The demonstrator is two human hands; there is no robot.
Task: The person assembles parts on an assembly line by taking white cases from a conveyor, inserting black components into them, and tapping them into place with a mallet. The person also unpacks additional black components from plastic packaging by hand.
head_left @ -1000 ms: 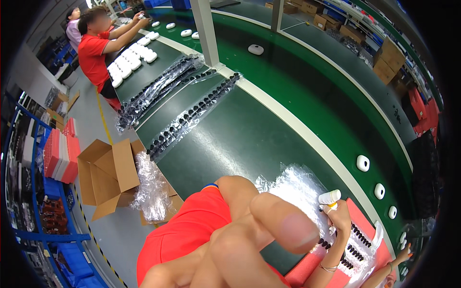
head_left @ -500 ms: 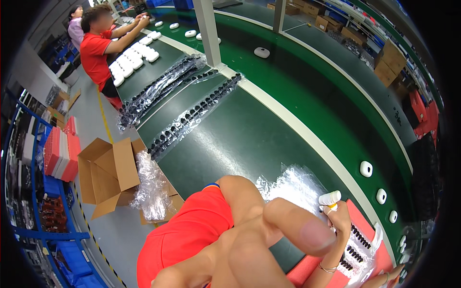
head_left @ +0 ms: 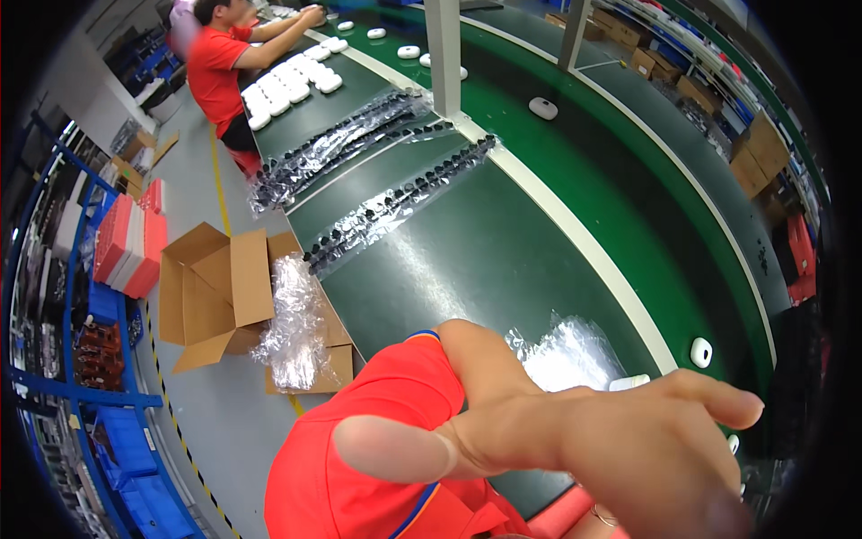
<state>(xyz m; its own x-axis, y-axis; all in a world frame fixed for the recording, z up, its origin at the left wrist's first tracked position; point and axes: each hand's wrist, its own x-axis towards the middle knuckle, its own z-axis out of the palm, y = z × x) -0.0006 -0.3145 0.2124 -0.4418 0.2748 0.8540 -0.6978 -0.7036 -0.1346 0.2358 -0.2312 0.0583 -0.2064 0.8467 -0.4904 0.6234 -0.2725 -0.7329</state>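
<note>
My left hand (head_left: 620, 440) is raised very close to the camera and fills much of the lower right. Its fingers are spread, the thumb points left, and nothing is in it. Beneath it shows a wrist with a thin bracelet (head_left: 604, 516), which looks like my right; that hand's fingers are covered. The end of a small white bottle (head_left: 630, 383) pokes out above my left knuckles. Just beyond lies a pile of clear plastic bags (head_left: 575, 359) on the dark green table (head_left: 503, 269). Part of a red tray (head_left: 570, 514) shows under the raised hand.
Bagged black parts (head_left: 395, 207) lie in strips across the table. A green conveyor (head_left: 611, 189) carries white rounded devices (head_left: 543, 109). An open carton (head_left: 206, 296) with plastic wrap (head_left: 296, 314) stands left. A red-shirted co-worker (head_left: 220, 81) works by rows of white devices (head_left: 287, 90).
My left hand has swung right and spread, now covering the tray and the hand that gripped the white bottle. The view has shifted, so the surroundings sit further right.
</note>
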